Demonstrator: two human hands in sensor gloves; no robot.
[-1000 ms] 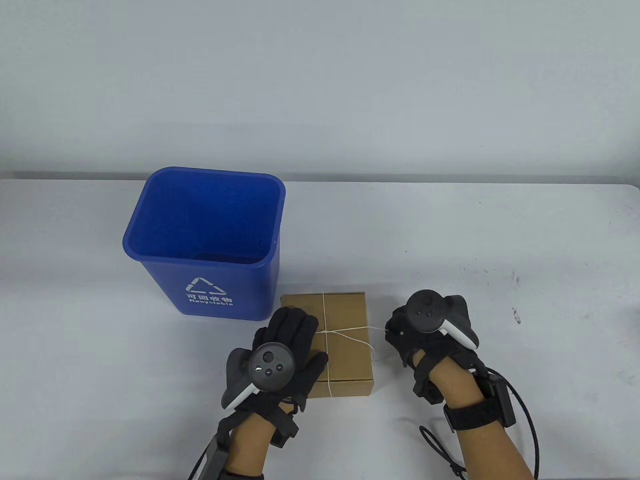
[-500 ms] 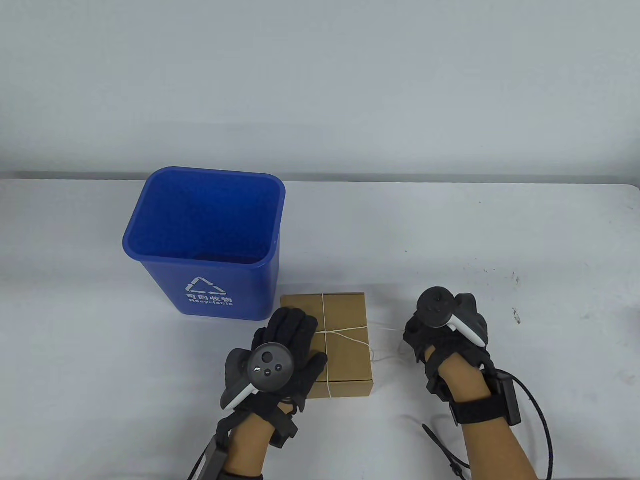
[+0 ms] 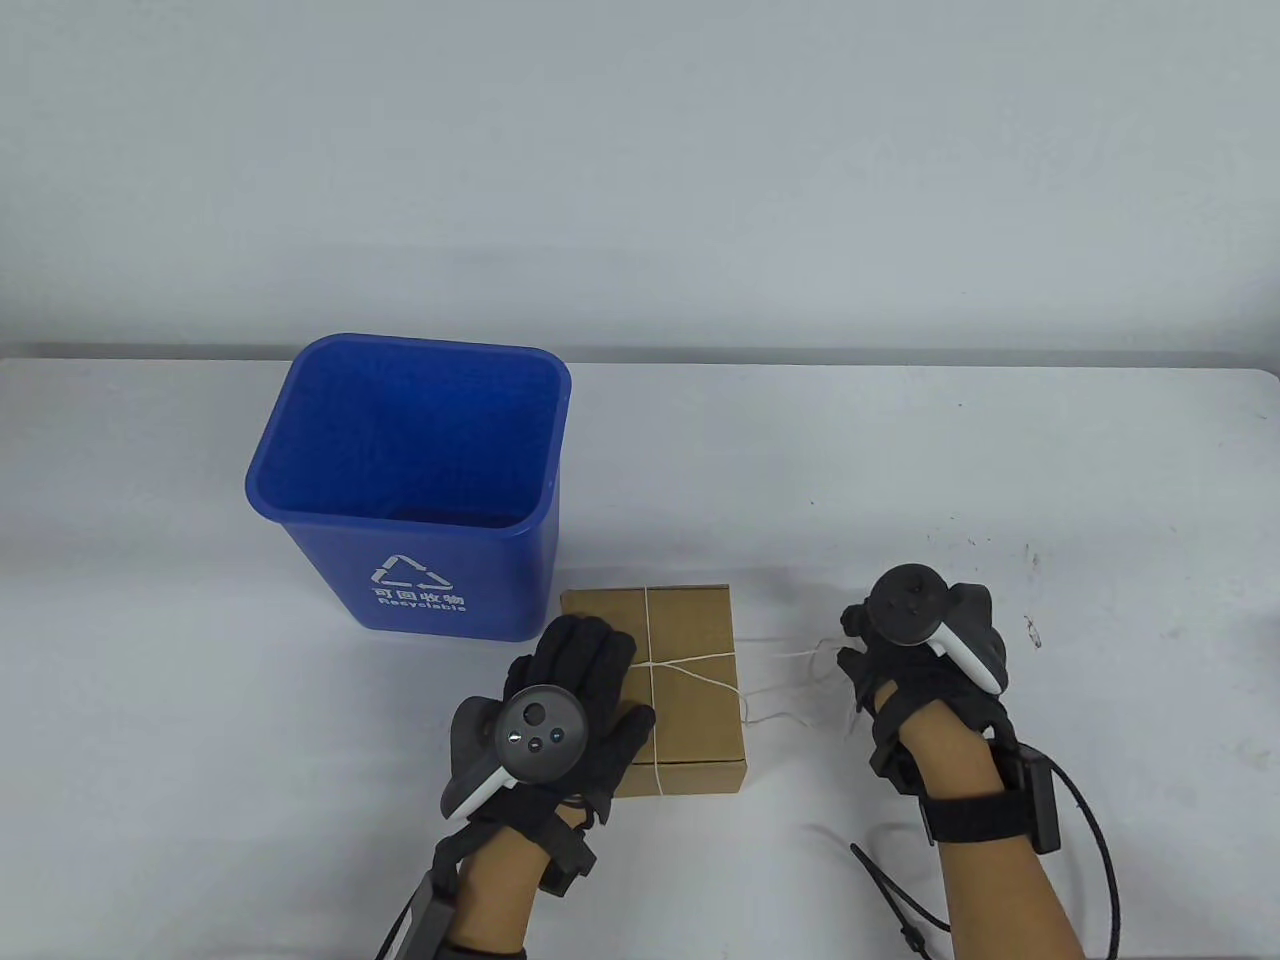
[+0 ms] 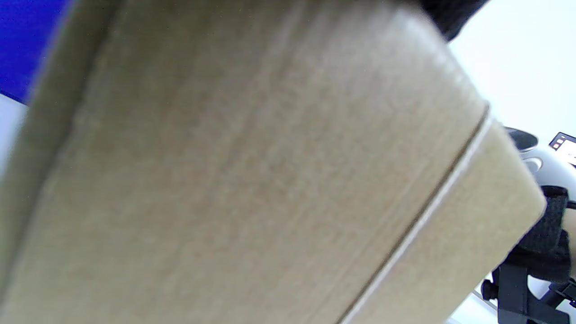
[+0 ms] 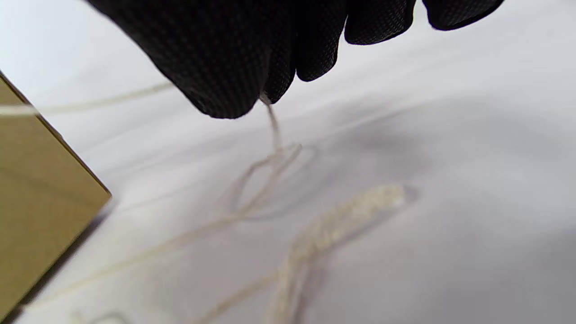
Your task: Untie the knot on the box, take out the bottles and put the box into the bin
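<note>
String [image 3: 790, 662] is thin, limp, slippery: right hand [image 3: 905, 650] pinches its free end; left hand [image 3: 565, 690], fingers flat, steadies stiff box [image 3: 690, 640].

White table [image 3: 1000, 470], grey wall [image 3: 640, 170].

A white bench [image 3: 900, 480] runs across the room from side to side, its far edge straight and its right-hand far corner rounded. Small dark specks and scuffs [image 3: 1030, 560] mark its top toward the right. Behind it rises a plain, pale grey-blue wall [image 3: 640, 170], bare and evenly lit. The light is soft and flat, throwing only faint shadows on the bench.
</note>
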